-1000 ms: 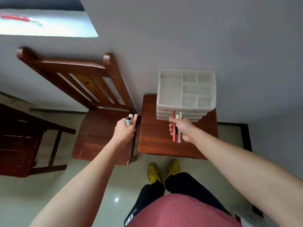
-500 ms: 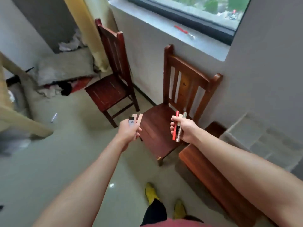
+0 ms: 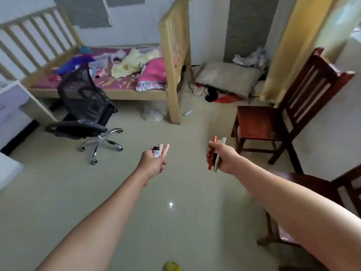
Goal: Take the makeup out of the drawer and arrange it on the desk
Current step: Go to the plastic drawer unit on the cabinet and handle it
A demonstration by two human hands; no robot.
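Observation:
My left hand grips a small bunch of makeup tubes: a white one with a black cap and two beige ones, their tops sticking up above my fingers. My right hand grips a bundle of makeup sticks: a red pencil, a black stick and a silver-white tube, held nearly upright. Both hands hang in the air over the pale floor, about a forearm's length apart. The drawer unit is out of view.
A black office chair stands at the left in front of a cluttered wooden bed. A white desk edge shows at far left. Red-brown wooden chairs stand at the right, with another wooden chair by my right forearm.
The view has swung left from the wall and white drawer unit to the room with the bed and office chair. Both hands keep the same makeup, held out in front.

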